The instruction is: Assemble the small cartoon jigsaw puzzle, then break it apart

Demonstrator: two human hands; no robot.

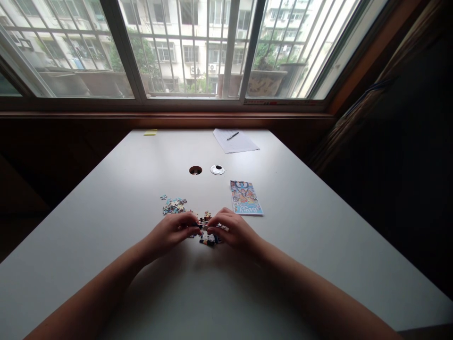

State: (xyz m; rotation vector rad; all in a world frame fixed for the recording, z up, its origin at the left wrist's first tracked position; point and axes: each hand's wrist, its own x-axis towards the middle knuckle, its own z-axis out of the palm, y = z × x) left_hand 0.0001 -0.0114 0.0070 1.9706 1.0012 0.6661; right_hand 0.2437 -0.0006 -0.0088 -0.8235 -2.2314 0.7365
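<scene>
My left hand (179, 227) is closed in a pinch on a dark jigsaw puzzle piece. Facing it, fingertips almost meeting, my right hand (231, 228) is also pinched on a puzzle piece, mostly hidden by the fingers. Beneath and between both hands lies a cluster of joined puzzle pieces (207, 239), partly covered by them. A heap of loose puzzle pieces (174, 206) sits just beyond my left hand, with one single piece (163, 197) apart at its far left. Past my right hand lies a colourful picture sheet (247, 197), its lettering upside down to me.
The white table (106, 198) reaches to a barred window. Toward the far side are a round cable hole (195, 170), its loose cover (217, 169), paper sheets (240, 144) with a pen (232, 136) on top, and yellow sticky notes (150, 132). A curtain (368, 99) hangs at right.
</scene>
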